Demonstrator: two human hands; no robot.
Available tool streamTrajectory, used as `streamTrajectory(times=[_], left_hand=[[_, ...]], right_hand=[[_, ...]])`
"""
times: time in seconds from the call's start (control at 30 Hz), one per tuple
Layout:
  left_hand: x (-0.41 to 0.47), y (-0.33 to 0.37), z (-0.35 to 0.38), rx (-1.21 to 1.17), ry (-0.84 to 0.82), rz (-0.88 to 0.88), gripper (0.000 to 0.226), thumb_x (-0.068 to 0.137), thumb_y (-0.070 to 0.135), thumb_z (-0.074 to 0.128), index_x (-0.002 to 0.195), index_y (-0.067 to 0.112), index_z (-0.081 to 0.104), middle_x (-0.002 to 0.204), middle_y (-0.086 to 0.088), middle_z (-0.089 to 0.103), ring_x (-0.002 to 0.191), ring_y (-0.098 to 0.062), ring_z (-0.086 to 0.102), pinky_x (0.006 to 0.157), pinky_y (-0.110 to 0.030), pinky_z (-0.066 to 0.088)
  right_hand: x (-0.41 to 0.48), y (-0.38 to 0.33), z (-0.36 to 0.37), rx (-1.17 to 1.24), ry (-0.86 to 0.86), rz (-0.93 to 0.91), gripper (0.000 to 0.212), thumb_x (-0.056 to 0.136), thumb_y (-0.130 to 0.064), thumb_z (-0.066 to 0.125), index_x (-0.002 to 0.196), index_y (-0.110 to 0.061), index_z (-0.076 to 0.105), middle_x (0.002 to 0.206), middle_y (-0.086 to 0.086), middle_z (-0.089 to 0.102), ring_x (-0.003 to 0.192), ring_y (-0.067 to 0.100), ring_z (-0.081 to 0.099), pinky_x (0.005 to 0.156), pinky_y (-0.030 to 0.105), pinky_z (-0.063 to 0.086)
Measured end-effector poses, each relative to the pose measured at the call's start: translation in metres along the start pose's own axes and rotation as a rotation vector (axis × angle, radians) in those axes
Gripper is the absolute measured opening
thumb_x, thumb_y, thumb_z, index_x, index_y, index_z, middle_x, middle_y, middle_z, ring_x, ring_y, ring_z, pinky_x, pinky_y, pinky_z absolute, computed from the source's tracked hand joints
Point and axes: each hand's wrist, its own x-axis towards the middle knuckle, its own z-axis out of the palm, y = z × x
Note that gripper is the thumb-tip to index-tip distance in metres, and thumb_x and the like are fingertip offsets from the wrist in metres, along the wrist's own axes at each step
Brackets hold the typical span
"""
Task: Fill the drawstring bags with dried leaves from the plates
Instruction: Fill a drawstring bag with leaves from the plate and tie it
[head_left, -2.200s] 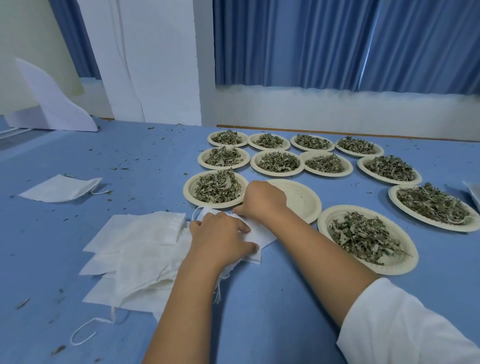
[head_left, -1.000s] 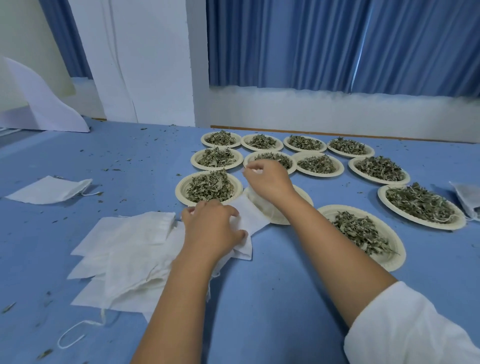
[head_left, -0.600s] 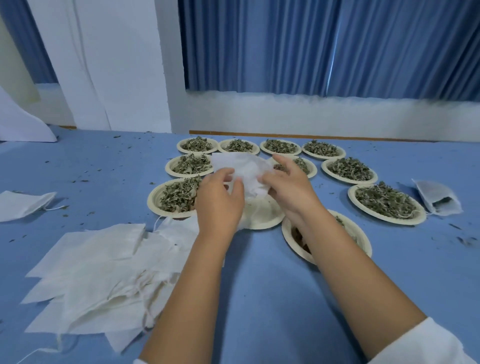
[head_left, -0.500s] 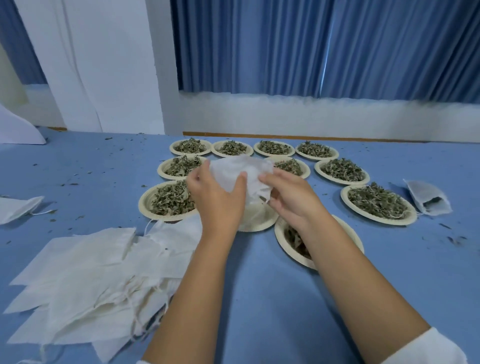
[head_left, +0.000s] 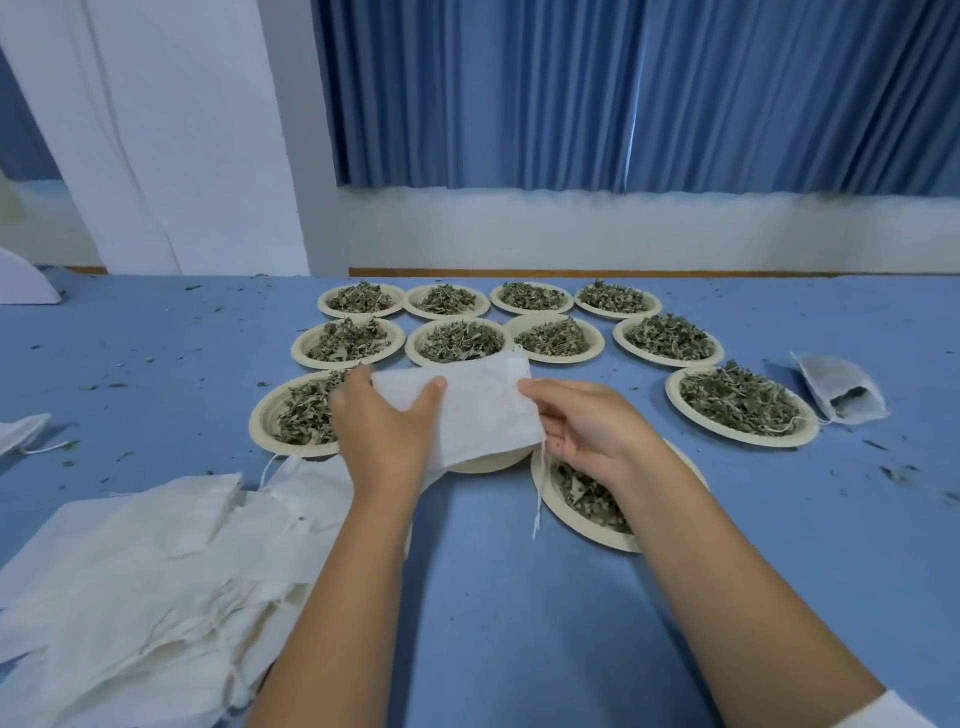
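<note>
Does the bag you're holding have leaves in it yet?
Looks empty: the bag lies flat and thin between the left hand and right hand, no bulge or leaves showing.

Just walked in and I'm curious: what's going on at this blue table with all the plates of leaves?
A person holds one white drawstring bag above the plates, the left hand gripping one side and the right hand the other. The bag looks flat, with no leaves in it yet. A pile of empty bags lies at the left, and a bag with leaves inside lies at the right.
</note>
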Motion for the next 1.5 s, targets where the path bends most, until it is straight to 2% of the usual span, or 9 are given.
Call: streamTrajectory(times=[0.07,0.13,0.2,0.3,0.53,0.97,1.13,1.33,1.5], left_hand=[[-0.005,0.001,-0.002,0.152,0.144,0.196,0.069,0.077,0.038,0.079,0.136,0.015,0.050,0.130,-0.010,0.047,0.124,-0.028,0.042,0.104,-0.046,0.032],[-0.010,0.005,-0.001,0.080,0.123,0.404,0.042,0.077,0.033,0.080,0.115,0.020,0.067,0.110,-0.002,0.058,0.104,-0.020,0.052,0.097,-0.045,0.041],[-0.019,0.007,0.003,-0.053,-0.117,0.418,0.014,0.078,0.035,0.079,0.086,0.024,0.074,0.082,0.009,0.066,0.073,-0.005,0.054,0.077,-0.031,0.047],[-0.026,0.007,0.009,-0.166,-0.406,0.276,0.018,0.072,0.040,0.084,0.074,0.026,0.073,0.067,0.013,0.065,0.056,0.002,0.049,0.058,-0.013,0.039],[-0.024,0.004,0.014,-0.151,-0.532,0.166,0.013,0.074,0.027,0.084,0.075,0.024,0.071,0.069,0.012,0.060,0.054,0.004,0.047,0.060,-0.017,0.040],[-0.023,0.004,0.011,-0.286,-0.589,-0.013,0.014,0.078,0.022,0.080,0.073,0.021,0.067,0.060,0.010,0.058,0.059,-0.007,0.053,0.064,-0.024,0.044],[-0.025,0.005,0.009,-0.048,-0.335,0.196,0.011,0.083,0.021,0.064,0.074,0.026,0.069,0.066,0.013,0.064,0.060,-0.001,0.055,0.060,-0.022,0.043],[-0.033,0.013,0.012,0.265,-0.272,0.441,0.011,0.090,0.026,0.058,0.085,0.025,0.068,0.068,0.008,0.064,0.066,-0.014,0.059,0.060,-0.029,0.045],[-0.038,0.026,0.024,0.455,-0.408,0.551,0.016,0.092,0.028,0.056,0.092,0.026,0.072,0.082,0.006,0.069,0.077,-0.018,0.059,0.062,-0.029,0.046]], right_hand=[[0.000,0.003,0.002,0.015,0.010,-0.019,0.006,0.089,-0.005,0.066,0.094,-0.001,0.068,0.078,0.011,0.075,0.063,0.016,0.072,0.051,0.021,0.054],[0.001,0.009,0.005,-0.013,0.029,-0.031,0.005,0.088,-0.005,0.068,0.091,-0.002,0.066,0.073,0.009,0.074,0.060,0.014,0.071,0.049,0.020,0.052],[0.001,0.014,0.007,-0.033,0.051,-0.025,0.008,0.086,-0.007,0.071,0.087,-0.003,0.064,0.075,0.011,0.075,0.064,0.016,0.073,0.052,0.022,0.055],[-0.002,0.016,0.007,-0.024,0.027,0.021,0.017,0.084,-0.012,0.074,0.093,-0.005,0.062,0.083,0.012,0.076,0.072,0.018,0.074,0.060,0.026,0.059],[-0.011,0.007,-0.008,-0.121,-0.026,0.040,0.013,0.086,-0.016,0.073,0.087,-0.005,0.066,0.069,0.005,0.072,0.063,0.016,0.072,0.059,0.025,0.058],[-0.014,0.003,-0.016,-0.474,-0.157,-0.101,0.007,0.098,-0.020,0.059,0.097,-0.013,0.063,0.084,0.001,0.075,0.077,0.014,0.073,0.061,0.021,0.057],[-0.011,0.001,-0.017,-0.680,0.050,-0.144,0.012,0.093,-0.013,0.056,0.085,-0.009,0.065,0.073,0.001,0.075,0.056,0.008,0.064,0.043,0.018,0.041],[-0.020,-0.018,-0.033,-1.070,0.132,-0.385,0.014,0.088,-0.032,0.068,0.080,-0.021,0.071,0.049,-0.012,0.059,0.048,-0.002,0.051,0.051,0.015,0.040],[-0.031,-0.033,-0.065,-1.301,0.084,-0.301,0.014,0.075,-0.044,0.079,0.083,-0.036,0.071,0.083,-0.016,0.065,0.074,-0.002,0.058,0.063,0.019,0.042]])
